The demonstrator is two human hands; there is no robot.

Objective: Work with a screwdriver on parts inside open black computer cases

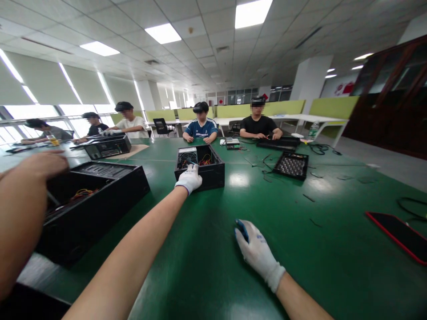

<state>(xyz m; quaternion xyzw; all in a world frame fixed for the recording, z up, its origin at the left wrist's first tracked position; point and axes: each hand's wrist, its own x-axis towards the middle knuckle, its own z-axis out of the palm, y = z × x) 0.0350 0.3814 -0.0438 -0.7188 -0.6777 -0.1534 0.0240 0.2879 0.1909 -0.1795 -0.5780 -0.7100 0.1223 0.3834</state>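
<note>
My left hand [189, 178], in a white glove, reaches far forward to a black computer case [210, 178]. Its fingers are closed over the near rim of this case, with the fingertips partly inside. A fan and red and yellow wires show within the case. My right hand [258, 251], also in a white glove with blue fingertips, is low over the green table [213, 240], nearer to me. Its thumb and fingers are apart, and nothing shows between them.
At the left, another person's bare arm [25, 191] extends over a larger open case [96, 213]. A black perforated part [291, 165], cables [320, 149] and a red-edged black panel [400, 235] lie to the right. People sit across the table.
</note>
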